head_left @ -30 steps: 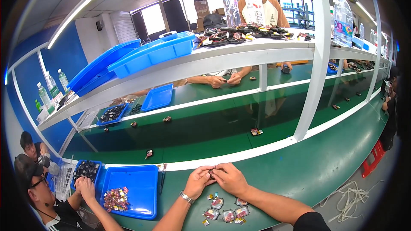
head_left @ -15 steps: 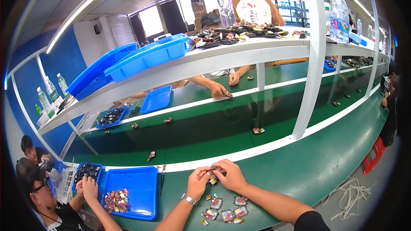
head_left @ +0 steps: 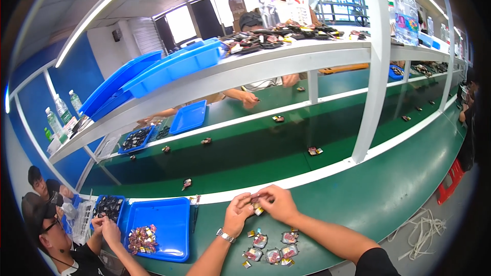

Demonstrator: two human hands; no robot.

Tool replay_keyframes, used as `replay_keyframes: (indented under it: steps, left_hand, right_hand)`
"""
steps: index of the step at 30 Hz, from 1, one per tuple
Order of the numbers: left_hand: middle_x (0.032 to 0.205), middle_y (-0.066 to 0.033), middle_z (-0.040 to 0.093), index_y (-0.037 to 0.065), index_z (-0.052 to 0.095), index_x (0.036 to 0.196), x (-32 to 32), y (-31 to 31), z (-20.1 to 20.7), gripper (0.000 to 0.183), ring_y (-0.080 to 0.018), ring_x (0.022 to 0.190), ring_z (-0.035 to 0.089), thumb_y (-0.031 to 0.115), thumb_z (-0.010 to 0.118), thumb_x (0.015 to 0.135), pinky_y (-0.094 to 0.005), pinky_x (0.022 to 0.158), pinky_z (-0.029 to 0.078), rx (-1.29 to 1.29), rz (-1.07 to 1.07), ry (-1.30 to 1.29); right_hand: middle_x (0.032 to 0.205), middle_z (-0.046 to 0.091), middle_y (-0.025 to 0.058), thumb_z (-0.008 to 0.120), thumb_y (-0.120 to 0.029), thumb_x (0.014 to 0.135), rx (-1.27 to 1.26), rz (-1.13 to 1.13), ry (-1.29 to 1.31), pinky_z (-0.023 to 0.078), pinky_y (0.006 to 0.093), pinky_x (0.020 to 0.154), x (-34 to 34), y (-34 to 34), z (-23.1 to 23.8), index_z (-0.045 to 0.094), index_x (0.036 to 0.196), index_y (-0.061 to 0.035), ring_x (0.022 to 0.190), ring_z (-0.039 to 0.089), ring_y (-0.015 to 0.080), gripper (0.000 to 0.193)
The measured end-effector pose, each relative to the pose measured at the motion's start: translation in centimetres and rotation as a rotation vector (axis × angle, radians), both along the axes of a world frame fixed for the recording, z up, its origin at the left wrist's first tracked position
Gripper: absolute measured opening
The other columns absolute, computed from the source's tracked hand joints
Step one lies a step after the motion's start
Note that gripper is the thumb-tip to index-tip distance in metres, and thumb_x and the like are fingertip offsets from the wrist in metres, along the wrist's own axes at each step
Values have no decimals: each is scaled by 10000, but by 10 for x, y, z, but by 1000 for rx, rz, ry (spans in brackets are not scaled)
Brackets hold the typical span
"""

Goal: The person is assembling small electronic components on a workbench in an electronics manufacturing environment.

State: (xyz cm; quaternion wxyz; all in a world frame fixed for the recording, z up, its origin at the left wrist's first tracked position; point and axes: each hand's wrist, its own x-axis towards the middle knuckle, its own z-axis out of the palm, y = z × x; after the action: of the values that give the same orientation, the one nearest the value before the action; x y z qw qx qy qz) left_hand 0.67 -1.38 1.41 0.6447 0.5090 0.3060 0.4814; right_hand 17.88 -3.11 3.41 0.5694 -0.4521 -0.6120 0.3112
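My left hand (head_left: 238, 215) and my right hand (head_left: 279, 205) meet above the green bench, fingertips closed around a small electronic assembly (head_left: 258, 207). It shows a reddish part and a silver-and-yellow piece hanging below; my fingers cover the rest. Just in front of my hands lie several rounded, clear-and-dark casings (head_left: 273, 255) with reddish parts inside. Small silver-and-yellow pieces (head_left: 247, 264) are scattered among them. A metal watch is on my left wrist.
Left of my arms, a blue tray (head_left: 179, 230) holds a pile of reddish parts (head_left: 143, 239); a smaller blue tray (head_left: 113, 205) holds black parts. A co-worker (head_left: 51, 230) sits beside it. Beyond the white rail, a dark green belt (head_left: 245, 156) carries spaced assemblies. White posts (head_left: 372, 82) support a shelf.
The assembly's reddish part and silver-and-yellow piece now show between my fingers. Across the belt, a co-worker's hand has drawn back, leaving an assembly behind. The whole view has shifted slightly.
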Motion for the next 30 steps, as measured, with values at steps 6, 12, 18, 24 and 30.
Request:
replay_keyframes:
  steps: [6,12,18,24,30]
  left_hand:
    - [1116,-156,626,-29,534,1125,-1,13,-11,243,-214,958,650,-15,553,884,-318,787,552,144,173,8]
    - [758,-44,653,22,647,828,-8,11,-1,63,-79,604,564,6,586,816,-234,549,450,533,423,573]
    - [867,-147,641,41,623,839,-13,12,-9,104,-344,769,613,75,547,778,-430,716,504,821,185,836]
    - [1013,-188,642,32,599,1034,-12,17,-24,259,-389,943,591,163,568,813,-450,824,486,716,36,974]
    - [1114,-200,629,33,604,1087,-21,14,-36,340,-372,1064,563,259,591,834,-444,935,435,1004,203,868]
  right_hand:
    - [766,688,115,682,-18,768,-141,-457,-76,545,291,684,72,108,-19,669,908,5,738,680,177,142]
    - [906,675,158,676,-105,757,-105,-687,-741,513,432,830,70,143,-10,691,878,-43,879,645,333,137]
    - [950,687,154,638,-237,772,16,134,-832,508,407,838,-66,200,23,709,940,-66,915,649,325,250]
    - [1113,654,151,584,-197,847,106,168,-970,479,400,928,-195,234,-10,663,1123,-71,1045,614,311,314]
    - [987,697,134,671,-117,778,-94,290,-948,520,368,851,-220,220,-1,724,994,-98,926,664,275,223]
